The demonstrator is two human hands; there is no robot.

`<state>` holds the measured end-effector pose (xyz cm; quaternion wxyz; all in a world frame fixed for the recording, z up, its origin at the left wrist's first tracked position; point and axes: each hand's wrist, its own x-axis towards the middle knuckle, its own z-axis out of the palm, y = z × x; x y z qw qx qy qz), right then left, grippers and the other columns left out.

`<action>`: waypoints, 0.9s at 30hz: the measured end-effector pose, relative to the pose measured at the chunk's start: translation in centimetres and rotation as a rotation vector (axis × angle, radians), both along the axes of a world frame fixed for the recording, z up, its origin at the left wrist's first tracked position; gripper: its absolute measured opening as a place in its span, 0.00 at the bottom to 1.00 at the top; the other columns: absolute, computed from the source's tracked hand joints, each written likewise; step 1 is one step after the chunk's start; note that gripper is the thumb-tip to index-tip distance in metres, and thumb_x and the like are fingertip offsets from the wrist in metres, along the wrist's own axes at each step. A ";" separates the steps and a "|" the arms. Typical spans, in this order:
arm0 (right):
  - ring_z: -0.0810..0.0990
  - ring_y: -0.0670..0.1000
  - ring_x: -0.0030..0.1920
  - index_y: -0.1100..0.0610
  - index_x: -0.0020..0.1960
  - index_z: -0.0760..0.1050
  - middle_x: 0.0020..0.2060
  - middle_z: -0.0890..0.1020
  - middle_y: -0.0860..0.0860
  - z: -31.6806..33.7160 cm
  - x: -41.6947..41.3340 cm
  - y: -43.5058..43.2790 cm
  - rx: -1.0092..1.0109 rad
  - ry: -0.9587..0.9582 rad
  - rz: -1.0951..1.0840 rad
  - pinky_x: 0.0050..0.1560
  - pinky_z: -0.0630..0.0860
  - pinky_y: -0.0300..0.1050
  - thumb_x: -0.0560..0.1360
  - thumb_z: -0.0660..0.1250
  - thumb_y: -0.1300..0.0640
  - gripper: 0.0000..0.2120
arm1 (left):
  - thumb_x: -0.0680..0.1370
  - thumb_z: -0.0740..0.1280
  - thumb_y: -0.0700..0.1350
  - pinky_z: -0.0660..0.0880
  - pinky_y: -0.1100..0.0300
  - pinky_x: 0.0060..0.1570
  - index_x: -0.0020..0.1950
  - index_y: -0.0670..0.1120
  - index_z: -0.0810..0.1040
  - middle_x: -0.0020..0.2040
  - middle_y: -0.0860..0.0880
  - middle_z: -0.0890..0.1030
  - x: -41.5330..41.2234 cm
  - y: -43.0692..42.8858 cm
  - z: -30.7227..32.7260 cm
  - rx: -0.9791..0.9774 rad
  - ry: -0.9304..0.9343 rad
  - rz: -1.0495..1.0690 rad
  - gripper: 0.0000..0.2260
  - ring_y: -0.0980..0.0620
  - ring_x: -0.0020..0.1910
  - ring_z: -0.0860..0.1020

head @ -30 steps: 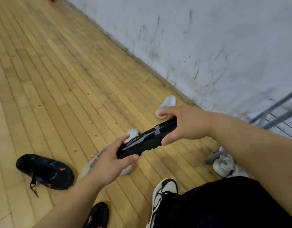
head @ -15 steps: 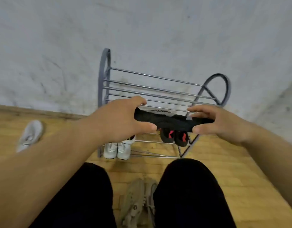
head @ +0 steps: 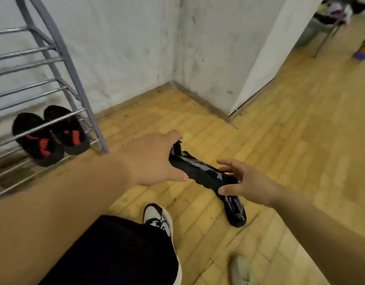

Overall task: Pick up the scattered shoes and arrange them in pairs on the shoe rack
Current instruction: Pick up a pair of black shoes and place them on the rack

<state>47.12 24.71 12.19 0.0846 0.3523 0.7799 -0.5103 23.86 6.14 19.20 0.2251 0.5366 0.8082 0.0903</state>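
**Black shoe carried off to the right of the rack**

Half a second ago the black shoe (head: 200, 171) was held level in front of the upper bars of the shoe rack (head: 78, 79); now it hangs over the wooden floor (head: 301, 140) to the right of the rack, which has slid to the left edge of the view. The shoe slopes down from upper left to lower right between the two hands.

The left hand (head: 154, 159) still grips the upper end, its fingers curled over the far side and its thumb (head: 177, 177) pressed along the near edge. The right hand (head: 247, 182) is at the lower end with its fingers (head: 226, 162) spread wide above the shoe and its thumb against the underside. Whether it truly grips or only brackets the shoe cannot be told.

Just below the right thumb a second black shoe (head: 236, 210) with the same grey markings lies on the floor. A black-and-red pair (head: 52, 136) sits side by side on a lower shelf of the rack. A pale shoe (head: 241, 270) lies blurred at the bottom edge, near the person's own black-and-white sneaker (head: 156, 219).
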 end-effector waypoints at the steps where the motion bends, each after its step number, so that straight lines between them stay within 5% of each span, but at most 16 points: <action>1: 0.78 0.44 0.63 0.37 0.74 0.66 0.67 0.75 0.41 -1.8 1.1 1.0 0.005 -0.028 -0.026 0.67 0.76 0.51 0.65 0.82 0.45 0.42 | 0.66 0.72 0.72 0.77 0.50 0.54 0.76 0.62 0.59 0.61 0.55 0.75 0.4 1.1 -1.7 -0.017 -0.009 -0.012 0.43 0.51 0.55 0.76; 9: 0.69 0.59 0.72 0.49 0.83 0.51 0.76 0.65 0.56 -17.8 6.3 4.9 0.091 -0.389 -0.331 0.68 0.73 0.56 0.65 0.82 0.41 0.57 | 0.68 0.71 0.72 0.73 0.54 0.51 0.77 0.59 0.60 0.61 0.52 0.73 -1.9 6.5 -6.7 -0.168 0.160 -0.016 0.42 0.49 0.57 0.74; 15: 0.70 0.62 0.71 0.46 0.83 0.39 0.75 0.62 0.55 -25.7 6.4 5.9 0.093 -0.536 -0.401 0.64 0.76 0.57 0.64 0.81 0.43 0.64 | 0.66 0.76 0.68 0.72 0.56 0.52 0.75 0.56 0.66 0.57 0.51 0.75 -3.3 7.0 -8.3 -0.093 0.121 0.109 0.42 0.51 0.53 0.74; 18: 0.73 0.61 0.67 0.44 0.81 0.37 0.70 0.72 0.54 -27.9 6.2 5.4 0.214 -0.603 -0.386 0.63 0.77 0.58 0.65 0.77 0.42 0.61 | 0.65 0.76 0.68 0.71 0.56 0.51 0.73 0.55 0.67 0.58 0.52 0.75 -3.6 7.2 -8.8 -0.083 0.122 0.150 0.41 0.51 0.53 0.74; 23: 0.75 0.60 0.61 0.42 0.76 0.51 0.52 0.78 0.50 -26.7 4.2 3.9 0.205 -0.511 -0.494 0.62 0.75 0.56 0.64 0.69 0.46 0.45 | 0.66 0.76 0.68 0.73 0.55 0.45 0.69 0.56 0.69 0.56 0.52 0.75 -4.3 7.2 -8.1 -0.028 0.072 0.266 0.37 0.51 0.51 0.75; 25: 0.75 0.58 0.60 0.45 0.75 0.56 0.53 0.74 0.49 -24.4 2.2 3.1 0.065 -0.351 -0.629 0.65 0.76 0.57 0.65 0.74 0.48 0.43 | 0.66 0.76 0.67 0.72 0.55 0.46 0.68 0.55 0.70 0.56 0.52 0.76 -4.7 6.9 -7.4 0.034 0.053 0.304 0.36 0.51 0.51 0.76; 27: 0.78 0.58 0.53 0.49 0.75 0.58 0.54 0.75 0.53 -21.7 -0.2 2.2 -0.191 -0.150 -0.835 0.53 0.82 0.58 0.67 0.78 0.53 0.44 | 0.67 0.76 0.66 0.69 0.57 0.46 0.70 0.53 0.69 0.56 0.53 0.75 -4.9 6.4 -6.2 0.110 0.042 0.348 0.37 0.52 0.51 0.74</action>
